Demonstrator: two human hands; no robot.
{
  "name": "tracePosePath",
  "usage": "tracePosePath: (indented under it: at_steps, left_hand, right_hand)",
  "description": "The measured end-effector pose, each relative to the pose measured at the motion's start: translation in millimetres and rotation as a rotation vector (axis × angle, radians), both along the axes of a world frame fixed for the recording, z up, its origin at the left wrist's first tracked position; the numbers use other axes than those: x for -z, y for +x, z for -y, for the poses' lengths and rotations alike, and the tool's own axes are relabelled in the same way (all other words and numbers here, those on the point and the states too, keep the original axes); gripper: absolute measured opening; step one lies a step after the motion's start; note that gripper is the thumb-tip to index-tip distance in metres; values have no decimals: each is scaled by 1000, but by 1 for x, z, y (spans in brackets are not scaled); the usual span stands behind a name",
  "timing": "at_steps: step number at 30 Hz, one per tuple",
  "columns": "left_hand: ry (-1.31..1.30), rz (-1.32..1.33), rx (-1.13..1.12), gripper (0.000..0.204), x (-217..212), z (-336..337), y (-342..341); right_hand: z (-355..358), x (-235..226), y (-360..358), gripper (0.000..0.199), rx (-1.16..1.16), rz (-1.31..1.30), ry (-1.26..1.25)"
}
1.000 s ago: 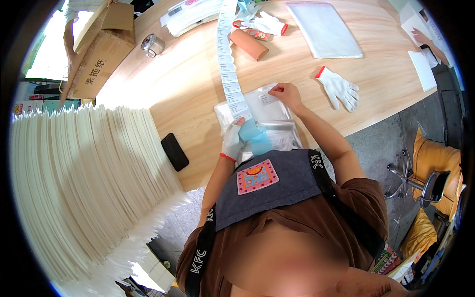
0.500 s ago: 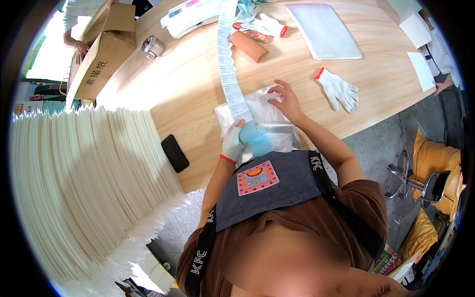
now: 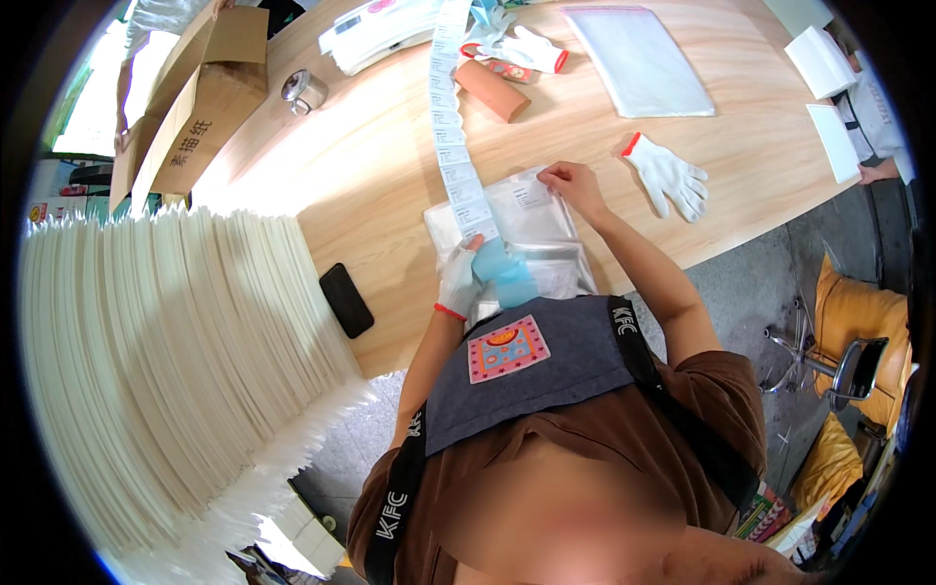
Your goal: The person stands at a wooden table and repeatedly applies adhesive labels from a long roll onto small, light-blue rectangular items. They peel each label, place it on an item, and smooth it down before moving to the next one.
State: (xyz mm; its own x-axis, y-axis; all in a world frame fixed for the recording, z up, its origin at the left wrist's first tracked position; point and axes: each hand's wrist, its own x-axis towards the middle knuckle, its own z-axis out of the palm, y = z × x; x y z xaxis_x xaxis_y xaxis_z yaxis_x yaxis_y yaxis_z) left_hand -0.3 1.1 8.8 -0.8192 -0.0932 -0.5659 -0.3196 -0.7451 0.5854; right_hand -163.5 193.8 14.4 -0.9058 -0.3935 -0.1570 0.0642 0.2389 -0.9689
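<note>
A stack of clear plastic bags (image 3: 546, 234) lies at the near edge of the table, with a small white label (image 3: 531, 196) on the top one. My right hand (image 3: 577, 190), bare, pinches that bag's far right corner. My left hand (image 3: 457, 281) wears a white knit glove with a red cuff. Its thumb presses on the near end of a long strip of white labels (image 3: 454, 156), which runs away across the table. Light-blue backing (image 3: 514, 281) curls from that end over the bags.
A tall stack of white sheets (image 3: 185, 370) stands at left beside a black phone (image 3: 346, 300). Farther off are a cardboard box (image 3: 200, 117), a metal mug (image 3: 304, 93), an orange-brown roll (image 3: 491, 92), a loose glove (image 3: 668, 178) and flat clear bags (image 3: 639, 63). Other people stand at both far sides.
My right hand has moved slightly away and to the right, from over the label to the bag's corner, and its fingers have closed. The left hand stays put. The far-left person's arm has shifted.
</note>
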Motion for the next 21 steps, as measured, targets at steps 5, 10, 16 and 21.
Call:
tracePosePath:
  at_steps: [5, 10, 16, 21]
  left_hand:
    - [-18, 7, -91, 30, -13, 4, 2]
    - [-14, -141, -48, 29, -59, 11, -1]
    - [-284, -17, 102, 31, -5, -4, -7]
    - [-282, -83, 121, 32, -1, -7, -3]
  right_hand:
    - [-9, -24, 32, 12, -201, -210, -39]
    - [-23, -43, 80, 13, -909, -563, 203]
    - [-8, -54, 68, 20, -557, -307, 240]
    - [30, -28, 71, 32, -220, -431, -33]
